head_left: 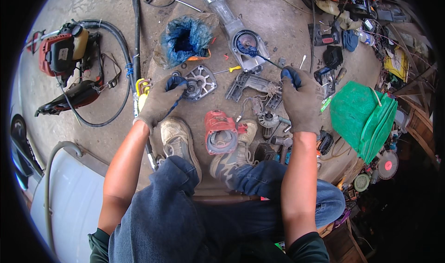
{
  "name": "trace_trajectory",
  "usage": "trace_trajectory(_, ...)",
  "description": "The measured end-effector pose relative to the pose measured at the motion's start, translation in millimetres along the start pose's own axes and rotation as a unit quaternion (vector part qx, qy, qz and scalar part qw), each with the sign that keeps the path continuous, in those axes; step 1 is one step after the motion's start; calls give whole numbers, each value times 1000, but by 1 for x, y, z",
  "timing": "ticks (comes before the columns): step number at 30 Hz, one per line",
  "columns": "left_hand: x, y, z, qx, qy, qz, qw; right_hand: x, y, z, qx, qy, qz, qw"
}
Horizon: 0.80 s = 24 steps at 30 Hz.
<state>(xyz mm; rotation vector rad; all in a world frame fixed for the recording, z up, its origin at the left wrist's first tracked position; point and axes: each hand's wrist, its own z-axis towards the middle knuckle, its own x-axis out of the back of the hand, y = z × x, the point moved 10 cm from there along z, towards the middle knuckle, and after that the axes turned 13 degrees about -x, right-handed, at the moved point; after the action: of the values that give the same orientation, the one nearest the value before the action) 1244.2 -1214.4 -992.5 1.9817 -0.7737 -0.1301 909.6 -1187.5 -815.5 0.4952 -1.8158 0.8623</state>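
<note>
My left hand (162, 96), in a grey-brown glove with blue-smeared fingertips, is closed beside a round ribbed metal cover (201, 82). Its thumb overlaps the cover's edge; I cannot tell whether it grips that or something else. Closed too, my right hand (301, 98) has the same sort of glove and holds a thin dark stick (270, 61). The stick's blue-greased tip reaches the toothed gear (246, 40) inside an open metal gear housing (256, 61). Blue grease lies around the gear. An opened bag (187, 38) lined with blue grease stands left of the housing.
A yellow-handled screwdriver (234, 69), a grey handle shell (248, 87), a motor armature (268, 122) and a red motor housing (220, 131) lie near my shoes. Left is a red engine (58, 54) with a hose; right, a green folded sack (361, 119) beside scattered tools.
</note>
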Motion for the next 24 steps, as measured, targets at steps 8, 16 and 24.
trace_trajectory(8,1,-3,0,-1,-4,-5,1000,-8,1,-1,9,-2,-44,999)
trace_trajectory(16,0,3,-1,8,-8,-5,1000,2,2,-2,-11,6,-7,1000)
trace_trajectory(24,-4,2,2,6,-20,-19,1000,-3,6,7,-67,-18,22,997)
